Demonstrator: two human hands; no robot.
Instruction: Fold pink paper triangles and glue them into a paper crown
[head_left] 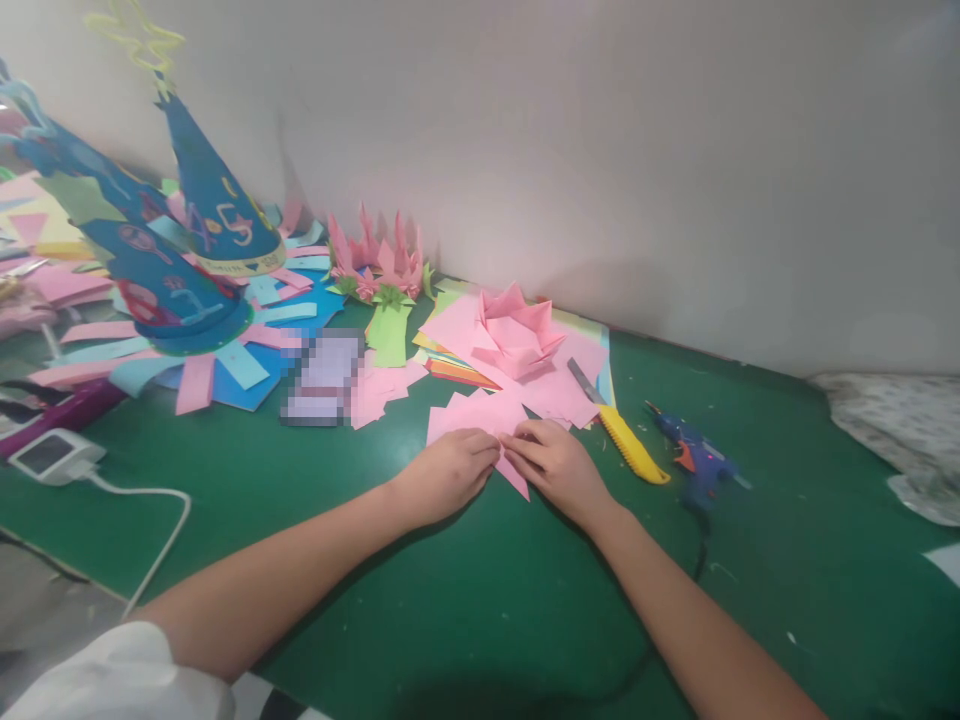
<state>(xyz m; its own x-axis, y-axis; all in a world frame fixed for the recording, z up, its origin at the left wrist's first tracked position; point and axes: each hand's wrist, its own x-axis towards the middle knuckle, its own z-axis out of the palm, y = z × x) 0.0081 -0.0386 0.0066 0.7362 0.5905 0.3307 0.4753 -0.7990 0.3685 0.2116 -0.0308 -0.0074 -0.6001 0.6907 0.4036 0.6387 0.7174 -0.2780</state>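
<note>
My left hand (452,472) and my right hand (561,465) meet over the green table, fingertips pressed together on a piece of pink paper (517,482) with a pointed lower end. The fingers of both hands are closed on it, and they cover much of its middle. More pink paper pieces (469,410) lie just behind my hands. Beyond them a folded pink paper flower (516,330) rests on pink sheets. To the right of my right hand lies a yellow utility knife (632,445) with its blade pointing away from me.
A blue glue gun (697,455) with a dark cord lies to the right. A pixelated phone-shaped object (322,378) is left of centre. Blue cone hats (217,190) with paper strips fill the left. A pink paper crown (379,260) stands near the wall. A white cable (176,500) crosses the left.
</note>
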